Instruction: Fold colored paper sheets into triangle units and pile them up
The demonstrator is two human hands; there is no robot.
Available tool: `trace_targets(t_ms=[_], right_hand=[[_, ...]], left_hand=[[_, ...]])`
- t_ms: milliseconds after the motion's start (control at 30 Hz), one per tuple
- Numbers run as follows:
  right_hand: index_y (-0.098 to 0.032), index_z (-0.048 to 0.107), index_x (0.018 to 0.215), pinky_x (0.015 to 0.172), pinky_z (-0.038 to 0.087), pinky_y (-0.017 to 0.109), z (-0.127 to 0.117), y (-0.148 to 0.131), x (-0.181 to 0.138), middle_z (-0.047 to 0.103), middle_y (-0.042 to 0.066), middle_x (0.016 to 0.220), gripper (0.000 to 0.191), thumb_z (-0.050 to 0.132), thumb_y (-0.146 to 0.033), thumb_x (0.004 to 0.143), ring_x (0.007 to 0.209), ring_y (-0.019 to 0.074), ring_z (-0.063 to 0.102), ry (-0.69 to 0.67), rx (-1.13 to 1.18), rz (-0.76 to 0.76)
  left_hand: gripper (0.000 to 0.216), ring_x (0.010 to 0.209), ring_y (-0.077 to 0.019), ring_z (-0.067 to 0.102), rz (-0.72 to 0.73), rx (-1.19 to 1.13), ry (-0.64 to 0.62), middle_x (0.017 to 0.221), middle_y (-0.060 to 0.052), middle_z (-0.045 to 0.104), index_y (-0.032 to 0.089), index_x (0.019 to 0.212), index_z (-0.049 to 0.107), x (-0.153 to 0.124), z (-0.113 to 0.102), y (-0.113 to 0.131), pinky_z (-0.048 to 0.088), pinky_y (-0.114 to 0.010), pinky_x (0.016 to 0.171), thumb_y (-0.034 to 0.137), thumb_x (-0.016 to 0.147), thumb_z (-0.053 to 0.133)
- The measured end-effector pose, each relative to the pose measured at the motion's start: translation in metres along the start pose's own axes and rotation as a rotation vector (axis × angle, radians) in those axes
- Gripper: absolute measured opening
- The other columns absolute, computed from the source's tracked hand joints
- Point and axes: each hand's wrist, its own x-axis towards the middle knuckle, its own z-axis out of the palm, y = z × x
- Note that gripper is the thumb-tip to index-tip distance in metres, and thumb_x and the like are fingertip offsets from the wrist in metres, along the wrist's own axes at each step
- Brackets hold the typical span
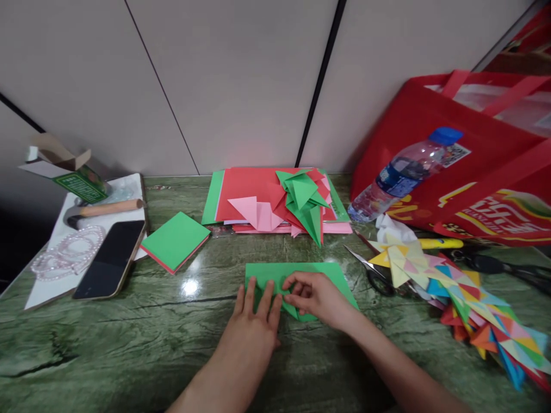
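Note:
A sheet of green paper [325,278] lies on the table in front of me, its near edge partly folded. My left hand [253,318] rests flat on its left part with the fingers spread. My right hand [316,295] is over the middle of the sheet, fingers curled and thumb close to the forefinger, pinching a folded part of the paper. The fingers hide much of that fold. Beyond the sheet, folded green origami pieces [303,195] and a pink folded piece [258,212] lie on a stack of coloured paper [245,186].
To the left are green and red paper squares [176,238], a phone [111,261], beads [69,252], a wooden-handled tool [112,207] and a small box [77,178]. Scissors [379,278], a colourful origami chain [486,315], a bottle [398,178] and a red bag [473,172] stand right.

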Motion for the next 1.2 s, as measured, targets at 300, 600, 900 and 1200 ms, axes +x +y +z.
trace_targets(t_ms=[300,600,900,1200], right_hand=[[-0.016,0.063,0.084,0.044,0.039,0.018,-0.001,-0.001,0.0,0.056,-0.003,0.059,0.017,0.06,-0.03,0.075,0.044,0.009,0.055,-0.004,0.01,0.011],[-0.016,0.062,0.083,0.043,0.038,0.018,0.001,0.002,0.002,0.054,-0.003,0.057,0.017,0.059,-0.03,0.074,0.042,0.0087,0.054,0.025,0.064,0.033],[-0.017,0.065,0.09,0.043,0.037,0.019,0.001,0.003,0.003,0.052,-0.004,0.056,0.022,0.06,-0.029,0.073,0.042,0.0093,0.055,0.027,0.048,0.038],[-0.017,0.065,0.089,0.044,0.038,0.019,0.001,0.001,0.003,0.052,-0.005,0.056,0.019,0.059,-0.025,0.074,0.041,0.0087,0.055,0.031,0.051,0.049]], left_hand=[[0.062,0.13,-0.0386,0.029,0.011,0.017,-0.05,0.142,-0.017,0.035,0.012,0.133,0.043,0.001,0.001,-0.003,0.038,-0.053,0.103,0.028,0.078,0.064],[0.063,0.131,-0.0376,0.028,0.0,-0.01,-0.043,0.144,-0.016,0.033,0.014,0.135,0.04,0.002,0.009,-0.002,0.037,-0.054,0.103,0.027,0.078,0.063],[0.064,0.131,-0.0395,0.027,0.027,-0.005,-0.069,0.144,-0.016,0.032,0.014,0.135,0.04,0.002,0.006,-0.004,0.038,-0.056,0.101,0.029,0.078,0.063],[0.064,0.132,-0.0382,0.026,0.016,0.007,-0.037,0.145,-0.015,0.032,0.014,0.136,0.039,-0.001,0.009,-0.003,0.038,-0.053,0.103,0.027,0.077,0.062]])
